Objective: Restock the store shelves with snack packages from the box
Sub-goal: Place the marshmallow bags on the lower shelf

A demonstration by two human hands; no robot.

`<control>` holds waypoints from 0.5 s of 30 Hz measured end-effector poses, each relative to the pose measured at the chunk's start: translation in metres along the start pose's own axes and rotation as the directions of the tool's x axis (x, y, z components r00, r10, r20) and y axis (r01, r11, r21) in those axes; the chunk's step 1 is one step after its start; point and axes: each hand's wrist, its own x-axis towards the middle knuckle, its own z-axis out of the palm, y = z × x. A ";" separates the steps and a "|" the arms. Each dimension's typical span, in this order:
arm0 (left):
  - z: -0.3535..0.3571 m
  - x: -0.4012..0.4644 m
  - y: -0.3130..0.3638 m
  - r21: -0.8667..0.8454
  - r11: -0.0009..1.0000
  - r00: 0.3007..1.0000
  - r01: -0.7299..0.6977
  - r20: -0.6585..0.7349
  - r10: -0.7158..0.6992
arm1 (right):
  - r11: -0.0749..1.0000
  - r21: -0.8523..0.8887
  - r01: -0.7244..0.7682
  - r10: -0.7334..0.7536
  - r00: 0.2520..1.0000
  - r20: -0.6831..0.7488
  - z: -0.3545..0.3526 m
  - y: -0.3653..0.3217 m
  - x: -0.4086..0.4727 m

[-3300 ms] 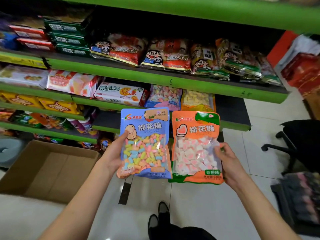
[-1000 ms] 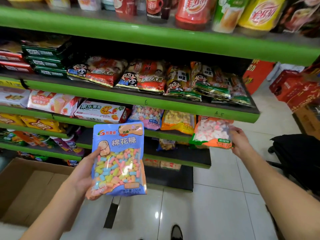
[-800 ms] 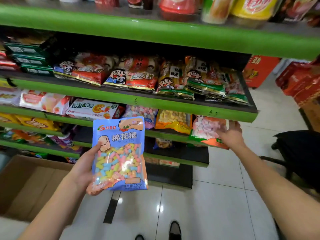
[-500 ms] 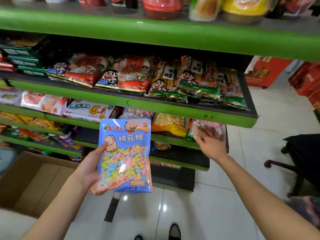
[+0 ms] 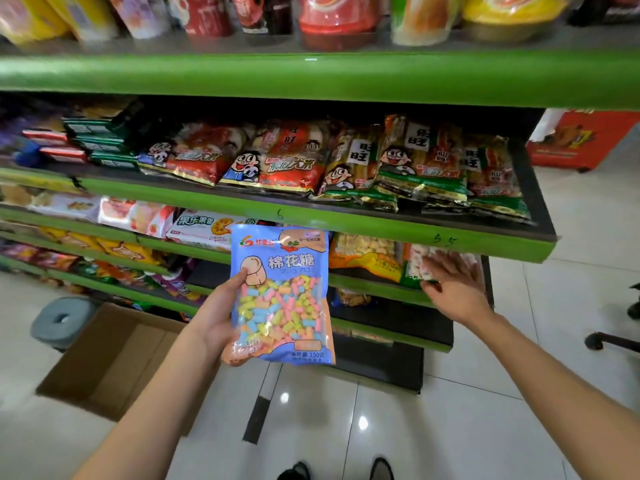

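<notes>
Orange bag point(image 5: 414, 261) now shelved under flat right hand point(image 5: 453, 289); left hand point(image 5: 214, 320) grips blue bag point(image 5: 282, 306).

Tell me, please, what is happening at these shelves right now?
A person is restocking marshmallow bags. The left hand grips a blue bag in front of the shelves. The right hand lies flat, fingers spread, on an orange bag on the shelf beside a yellow bag. A cardboard box stands open on the floor.

floor: glossy white tiles point(image 5: 433, 427) with ceiling-light glints | furniture: green-edged shelving unit point(image 5: 311, 74), dark shelf boards | far right: red display stand point(image 5: 585, 140), black chair base point(image 5: 613, 341) | left floor: grey round stool point(image 5: 62, 318)
</notes>
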 end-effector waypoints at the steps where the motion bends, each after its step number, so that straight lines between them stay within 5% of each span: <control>1: 0.000 0.003 0.003 0.009 1.000 1.000 0.000 -0.003 0.001 | 0.997 0.073 0.017 -0.014 0.999 -0.040 -0.005 -0.012 -0.006; 3: 0.002 0.012 0.013 0.024 1.000 1.000 -0.016 -0.011 0.016 | 0.960 0.257 0.112 -0.083 0.989 -0.121 -0.014 -0.052 -0.023; 5: 0.008 0.025 0.025 0.049 0.998 0.999 -0.035 -0.003 0.035 | 0.820 0.564 0.091 -0.104 0.995 -0.010 -0.018 -0.105 -0.040; 8: 0.022 0.045 0.043 0.102 0.993 0.999 -0.053 0.003 0.053 | 0.311 0.896 -0.317 -0.165 0.910 0.380 -0.015 -0.175 -0.055; 11: 0.030 0.060 0.067 0.220 0.969 0.994 -0.110 0.017 0.109 | 0.004 0.923 -0.385 -0.154 0.912 0.381 -0.006 -0.213 -0.045; 15: 0.022 0.071 0.096 0.445 0.857 0.965 -0.258 0.070 0.254 | -0.025 0.945 -0.326 0.087 0.941 0.327 -0.007 -0.233 -0.006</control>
